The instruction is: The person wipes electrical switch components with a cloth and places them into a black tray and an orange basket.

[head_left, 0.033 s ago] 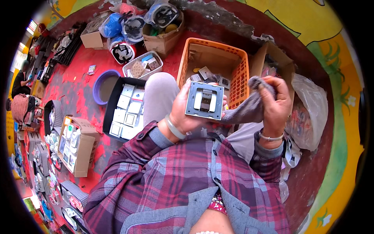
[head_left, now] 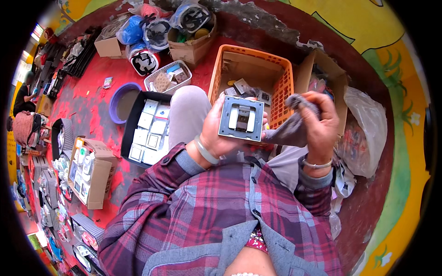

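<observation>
My left hand (head_left: 215,131) is closed round a square wall-switch plate (head_left: 228,130), its dark grey frame and pale metal centre facing up. Some of its fingers pass behind the plate and are hidden. To the right, my right hand (head_left: 321,123) pinches a grey cloth (head_left: 291,130), whose bunched end sticks up above the fingers. The cloth's lower end hangs beside the plate's lower right corner; whether it touches there I cannot tell. Beyond both hands stands an orange plastic basket (head_left: 251,49) with a few small plates and packets inside.
Left of my knee is a black tray (head_left: 130,125) of white square plates. Near it stand a purple basin (head_left: 113,105), a white basket (head_left: 148,83) and a cardboard box (head_left: 99,184) of parts. At right, a carton (head_left: 301,78) adjoins a clear plastic bag (head_left: 363,131).
My right hand has shifted slightly left with the cloth, which is now more bunched and closer to the plate. My left hand and the wall-switch plate stay almost in place.
</observation>
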Tool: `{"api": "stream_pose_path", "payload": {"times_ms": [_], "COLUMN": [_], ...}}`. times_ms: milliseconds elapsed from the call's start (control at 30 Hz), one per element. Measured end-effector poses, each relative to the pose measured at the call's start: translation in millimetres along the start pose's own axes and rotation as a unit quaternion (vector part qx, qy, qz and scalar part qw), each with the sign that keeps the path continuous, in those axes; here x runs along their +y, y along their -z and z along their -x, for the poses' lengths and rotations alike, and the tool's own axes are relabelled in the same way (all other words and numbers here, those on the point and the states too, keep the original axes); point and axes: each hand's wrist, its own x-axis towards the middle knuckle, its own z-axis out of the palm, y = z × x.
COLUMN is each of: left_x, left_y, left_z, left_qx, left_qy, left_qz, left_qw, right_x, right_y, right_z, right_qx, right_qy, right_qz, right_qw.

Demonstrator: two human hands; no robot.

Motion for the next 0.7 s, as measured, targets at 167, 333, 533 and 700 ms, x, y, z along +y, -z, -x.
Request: {"api": "stream_pose_path", "payload": {"times_ms": [167, 333, 533, 700], "left_x": [-5, -12, -6, -8], "left_y": [-3, -7, -3, -1], "left_z": [-4, -1, 2, 2], "left_qx": [0.001, -0.003, -0.013, -0.007], "left_qy": [-0.025, -0.083, -0.09, -0.112], "left_qz": [-0.023, -0.091, -0.112, -0.129], "left_qw": [0.999, 0.992, 0.99, 0.985], "right_x": [7, 22, 23, 24], "right_y": [-33, -46, -43, -37], "right_z": [19, 24, 27, 26], "right_qx": [-0.051, -0.083, -0.162, -0.184], "right_qy": [0.032, 0.111, 0.125, 0.076], "right_qz": [0.156, 0.232, 0.235, 0.178], "right_qw": [0.986, 0.963, 0.95, 0.964]}}
